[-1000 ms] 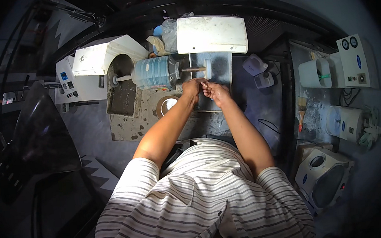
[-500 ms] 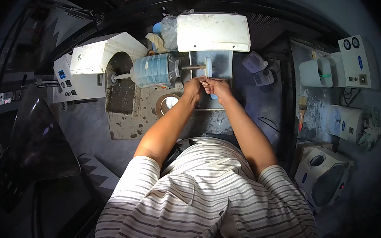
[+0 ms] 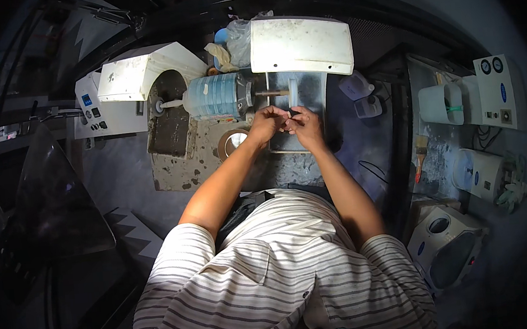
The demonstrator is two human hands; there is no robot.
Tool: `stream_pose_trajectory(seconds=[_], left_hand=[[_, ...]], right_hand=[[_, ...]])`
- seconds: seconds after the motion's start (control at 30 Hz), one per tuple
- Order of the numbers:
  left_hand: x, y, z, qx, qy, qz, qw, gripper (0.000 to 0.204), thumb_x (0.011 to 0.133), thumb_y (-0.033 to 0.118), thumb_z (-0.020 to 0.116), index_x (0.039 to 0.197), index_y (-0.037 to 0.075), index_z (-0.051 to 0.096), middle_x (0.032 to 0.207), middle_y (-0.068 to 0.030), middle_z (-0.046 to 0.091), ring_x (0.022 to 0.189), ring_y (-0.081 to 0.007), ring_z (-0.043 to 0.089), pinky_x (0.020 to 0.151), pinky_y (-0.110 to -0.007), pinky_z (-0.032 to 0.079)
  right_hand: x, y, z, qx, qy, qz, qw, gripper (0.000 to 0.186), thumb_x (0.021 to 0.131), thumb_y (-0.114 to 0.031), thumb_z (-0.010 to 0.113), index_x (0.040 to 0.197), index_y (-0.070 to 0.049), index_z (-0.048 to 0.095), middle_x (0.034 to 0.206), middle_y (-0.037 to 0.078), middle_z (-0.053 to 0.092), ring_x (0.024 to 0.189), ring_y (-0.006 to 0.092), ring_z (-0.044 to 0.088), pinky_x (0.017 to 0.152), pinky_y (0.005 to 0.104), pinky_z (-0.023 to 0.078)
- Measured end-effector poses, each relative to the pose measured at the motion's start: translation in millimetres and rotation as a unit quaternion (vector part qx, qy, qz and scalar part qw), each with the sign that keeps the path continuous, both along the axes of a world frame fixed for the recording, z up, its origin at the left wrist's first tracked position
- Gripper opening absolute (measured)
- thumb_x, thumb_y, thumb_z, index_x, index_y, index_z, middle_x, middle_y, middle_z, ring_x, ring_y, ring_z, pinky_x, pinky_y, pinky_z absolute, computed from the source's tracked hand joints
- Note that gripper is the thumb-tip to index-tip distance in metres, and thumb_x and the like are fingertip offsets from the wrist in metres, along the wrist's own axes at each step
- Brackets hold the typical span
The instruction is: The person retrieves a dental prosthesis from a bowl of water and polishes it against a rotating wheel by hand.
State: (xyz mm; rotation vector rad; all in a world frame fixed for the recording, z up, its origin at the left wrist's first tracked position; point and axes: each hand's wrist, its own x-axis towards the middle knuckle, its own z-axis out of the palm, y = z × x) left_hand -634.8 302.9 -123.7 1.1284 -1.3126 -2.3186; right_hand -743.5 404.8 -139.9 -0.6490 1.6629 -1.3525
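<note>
Both hands meet in front of the lathe: my left hand (image 3: 267,125) and my right hand (image 3: 305,126) are closed around one small dark piece (image 3: 292,112), pinched at the fingertips between them. It sits just below the spindle (image 3: 271,92) and near the pale wheel (image 3: 293,91) at its end, under the white hood (image 3: 301,45). I cannot make out its shape or what it is made of; it is too small and mostly hidden by my fingers.

Judging by how little of it shows, I take it to be light and rigid, something that two fingertips carry easily but that could slip or spring away if the wheel catches it. So I think the safe hold is the one I have: both hands, thumbs and forefingers on opposite sides, gripping the bulk and leaving only the edge I work free.

To the left is the blue motor (image 3: 215,96) with a second hood (image 3: 142,71) beyond it, and a tape roll (image 3: 231,142) lies on the stained bench (image 3: 179,169) near my left wrist. White machines (image 3: 500,90) stand well apart on the right.
</note>
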Motion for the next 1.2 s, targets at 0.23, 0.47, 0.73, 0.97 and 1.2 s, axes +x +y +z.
stream_pose_trajectory(seconds=[0.23, 0.47, 0.73, 0.97, 1.2], left_hand=[[-5, 4, 24, -0.08, -0.109, -0.017, 0.991, 0.014, 0.081, 0.014, 0.063, 0.085, 0.001, 0.059, 0.075, -0.005, 0.062, 0.065, -0.014, 0.058, 0.059, -0.025, 0.044], [-3, 17, 27, -0.459, -0.155, -0.015, 0.875, 0.014, 0.081, 0.01, 0.059, 0.087, -0.003, 0.058, 0.071, -0.0165, 0.062, 0.064, -0.0244, 0.063, 0.059, -0.033, 0.046], [-30, 8, 35, -0.501, -0.155, 0.009, 0.851, 0.012, 0.08, 0.007, 0.054, 0.078, -0.004, 0.057, 0.071, -0.026, 0.058, 0.07, -0.0416, 0.058, 0.058, -0.042, 0.045], [-34, 7, 21, -0.507, -0.172, 0.011, 0.845, 0.011, 0.08, 0.007, 0.054, 0.077, -0.004, 0.056, 0.07, -0.026, 0.058, 0.067, -0.0413, 0.058, 0.057, -0.043, 0.045], [-44, 15, 20, -0.502, -0.166, 0.044, 0.848, 0.011, 0.079, 0.006, 0.053, 0.076, -0.004, 0.055, 0.072, -0.0264, 0.058, 0.071, -0.0422, 0.058, 0.059, -0.044, 0.046]], right_hand=[[-6, 1, 4, 0.002, -0.243, -0.104, 0.964, 0.024, 0.08, 0.0, 0.06, 0.103, 0.008, 0.054, 0.088, 0.014, 0.063, 0.074, 0.0199, 0.064, 0.063, 0.0307, 0.055], [-8, -7, 0, -0.016, -0.294, -0.126, 0.947, 0.023, 0.082, -0.006, 0.062, 0.099, 0.007, 0.055, 0.088, 0.013, 0.063, 0.078, 0.0234, 0.064, 0.069, 0.0323, 0.054], [-15, -16, -21, -0.031, -0.308, -0.146, 0.94, 0.018, 0.085, -0.003, 0.056, 0.099, 0.008, 0.054, 0.084, 0.015, 0.064, 0.075, 0.0236, 0.064, 0.067, 0.0313, 0.054], [-20, -21, -21, -0.004, -0.264, -0.2, 0.944, 0.025, 0.085, -0.001, 0.055, 0.106, 0.011, 0.048, 0.085, 0.018, 0.063, 0.073, 0.0237, 0.065, 0.065, 0.0314, 0.055], [-35, -27, -53, 0.011, -0.183, -0.191, 0.964, 0.021, 0.085, 0.0, 0.054, 0.103, 0.01, 0.051, 0.085, 0.017, 0.064, 0.071, 0.0224, 0.065, 0.065, 0.0291, 0.053]])
